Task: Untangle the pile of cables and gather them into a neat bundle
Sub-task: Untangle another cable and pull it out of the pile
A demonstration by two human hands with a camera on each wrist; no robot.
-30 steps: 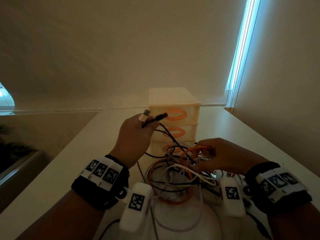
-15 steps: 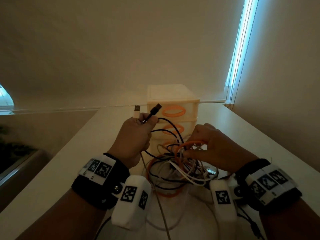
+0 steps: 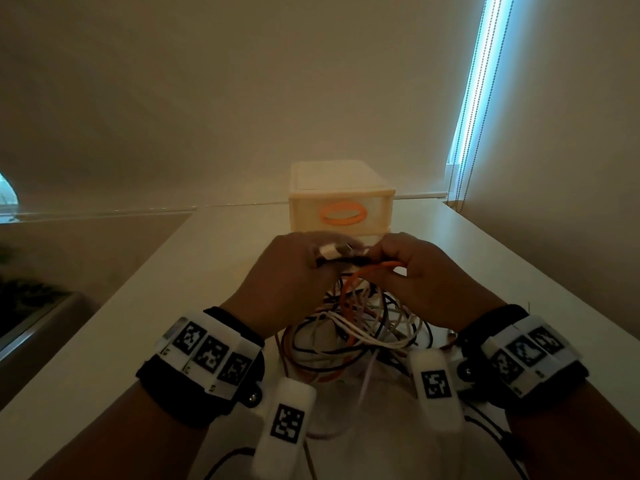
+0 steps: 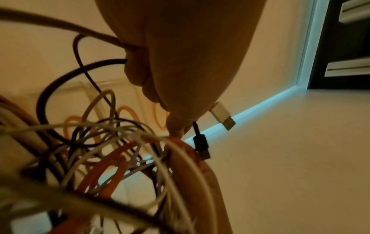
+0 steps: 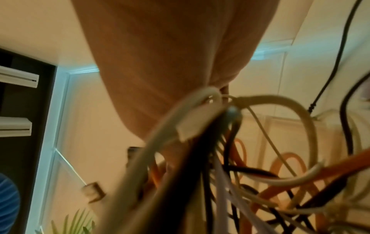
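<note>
Pale table [image 3: 121, 341] under cream walls, lit blind at 1 o'clock, drawer unit [image 3: 341, 209] at 12. Cable tangle [image 3: 356, 337] hangs mid-table, left hand [image 3: 287, 282] clamping plug ends, right hand [image 3: 426, 285] pinching orange cable [image 3: 349, 289]. Only the left wrist view shows black USB plug [image 4: 202, 147].

a home room or home office: a plain white table [image 3: 104, 341] set against a window with a drawn roller blind [image 3: 242, 81] and bead-chain cords [image 3: 464, 133], a small plastic drawer unit [image 3: 341, 202] with orange handles, a leafy houseplant [image 5: 78, 221], and wall shelves [image 4: 352, 66] beyond.
</note>
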